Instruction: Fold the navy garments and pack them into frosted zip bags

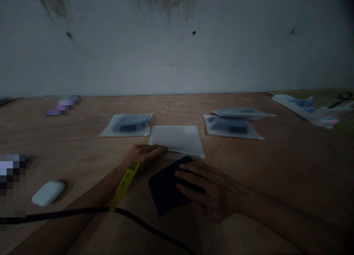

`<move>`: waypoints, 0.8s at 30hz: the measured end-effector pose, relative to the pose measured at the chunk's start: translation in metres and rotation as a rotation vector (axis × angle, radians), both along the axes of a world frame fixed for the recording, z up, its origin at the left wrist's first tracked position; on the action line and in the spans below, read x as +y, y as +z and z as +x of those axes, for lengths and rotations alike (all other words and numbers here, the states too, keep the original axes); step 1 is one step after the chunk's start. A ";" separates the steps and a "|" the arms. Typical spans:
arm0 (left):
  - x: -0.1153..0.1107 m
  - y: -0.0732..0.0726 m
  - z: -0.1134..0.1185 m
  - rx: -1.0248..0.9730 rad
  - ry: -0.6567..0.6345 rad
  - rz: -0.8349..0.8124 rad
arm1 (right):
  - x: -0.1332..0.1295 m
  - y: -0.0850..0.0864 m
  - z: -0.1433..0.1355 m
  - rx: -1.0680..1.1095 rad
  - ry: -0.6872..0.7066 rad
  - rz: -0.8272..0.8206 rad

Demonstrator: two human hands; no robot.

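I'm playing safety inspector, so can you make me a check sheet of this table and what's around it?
Surface: wooden table, dimly lit.
Job's things: dark piece; flat pouch; filled pouch left of it; two overlapping filled pouches right of it.
Clutter: rounded white case at left; plastic packaging at far right.
Hands: left hand at flat pouch's near edge; right hand on dark piece.
Cables: black cable with yellow tag, crossing in front of left forearm.
Surroundings: stained wall with dark marks.
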State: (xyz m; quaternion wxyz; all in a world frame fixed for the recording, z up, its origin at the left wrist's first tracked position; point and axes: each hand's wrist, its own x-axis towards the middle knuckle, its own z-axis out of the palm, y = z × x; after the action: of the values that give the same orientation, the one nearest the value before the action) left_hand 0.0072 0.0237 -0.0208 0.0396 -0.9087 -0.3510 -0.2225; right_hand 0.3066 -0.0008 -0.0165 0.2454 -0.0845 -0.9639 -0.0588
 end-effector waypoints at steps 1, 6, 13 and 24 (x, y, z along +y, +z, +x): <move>0.000 0.001 0.000 0.007 -0.019 0.004 | 0.000 0.000 0.001 -0.003 -0.009 -0.007; -0.001 0.004 0.004 0.019 -0.048 0.062 | 0.002 -0.010 0.004 -0.011 -0.143 -0.073; -0.008 0.006 0.013 -0.050 -0.009 0.111 | 0.006 -0.005 0.004 -0.010 -0.127 0.076; -0.013 0.011 0.018 -0.038 -0.198 0.026 | 0.004 0.001 0.000 0.070 -0.144 0.024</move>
State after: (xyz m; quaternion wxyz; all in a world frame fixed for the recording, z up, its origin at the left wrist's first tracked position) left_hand 0.0248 0.0111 -0.0102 0.0227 -0.9339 -0.2575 -0.2470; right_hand 0.3062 0.0033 -0.0155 0.2749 -0.1529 -0.9454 -0.0849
